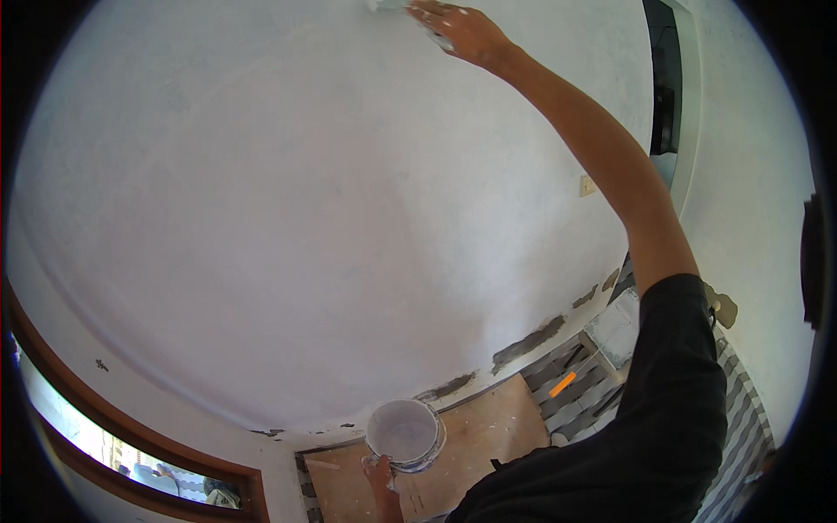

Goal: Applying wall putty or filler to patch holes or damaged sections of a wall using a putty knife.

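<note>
Two hands are working far apart. Your left hand is closing around the near-left edge of a white bucket, low in view over a brown board; fingers look curled, grip detail is too small to tell. Your right hand is reaching high on the wall, fingers bent around a pale flat tool that the top edge is cutting off; its full shape you cannot tell.

Handling, as a guess: the bucket is probably behaving as stiff, smooth plastic, light unless loaded, and how much it is holding is unclear. White smears on the rim are likely making it slick, so you are better off hooking fingers under the lip or using a handle. The tool is probably weighing little; white residue on your fingers may be loosening your hold, so favour its back edge.

Surface: the wall is showing cloudy white, with dark bare patches running along its foot. Room: grey striped floor is surrounding the board, an orange-handled item is lying right of it, a brown-framed window is sitting lower left, and a switch plate is showing beside your forearm.
</note>
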A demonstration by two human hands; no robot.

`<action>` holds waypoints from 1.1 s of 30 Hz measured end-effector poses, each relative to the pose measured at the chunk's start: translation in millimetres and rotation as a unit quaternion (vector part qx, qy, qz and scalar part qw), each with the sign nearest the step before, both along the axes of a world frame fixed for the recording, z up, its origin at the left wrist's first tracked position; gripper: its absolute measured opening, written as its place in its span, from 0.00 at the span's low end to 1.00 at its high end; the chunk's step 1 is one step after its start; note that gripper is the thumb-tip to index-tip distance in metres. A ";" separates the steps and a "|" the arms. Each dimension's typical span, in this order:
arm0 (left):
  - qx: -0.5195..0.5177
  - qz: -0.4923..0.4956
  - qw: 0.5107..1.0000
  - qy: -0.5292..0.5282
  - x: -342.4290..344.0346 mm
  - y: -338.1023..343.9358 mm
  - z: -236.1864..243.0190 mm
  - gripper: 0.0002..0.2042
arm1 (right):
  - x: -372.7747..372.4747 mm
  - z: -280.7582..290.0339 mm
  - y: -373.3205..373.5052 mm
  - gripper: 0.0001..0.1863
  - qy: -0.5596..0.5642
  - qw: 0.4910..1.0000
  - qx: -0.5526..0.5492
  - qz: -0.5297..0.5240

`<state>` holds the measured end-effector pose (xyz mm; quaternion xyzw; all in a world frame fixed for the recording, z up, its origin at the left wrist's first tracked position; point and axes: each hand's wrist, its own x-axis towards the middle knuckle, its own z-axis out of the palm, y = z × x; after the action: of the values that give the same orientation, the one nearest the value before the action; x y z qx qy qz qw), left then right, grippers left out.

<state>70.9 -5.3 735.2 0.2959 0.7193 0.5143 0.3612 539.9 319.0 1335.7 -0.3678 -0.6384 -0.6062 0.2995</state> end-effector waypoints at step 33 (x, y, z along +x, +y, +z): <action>0.058 0.034 0.998 -0.020 -26.4 -31.4 -21.1 0.12 | -7.7 -8.7 12.0 0.27 0.035 0.982 0.091 0.165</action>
<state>44.5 -36.7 714.1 0.2815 0.6903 0.5731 0.3404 532.2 331.0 1327.0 -0.2496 -0.6220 -0.5907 0.4493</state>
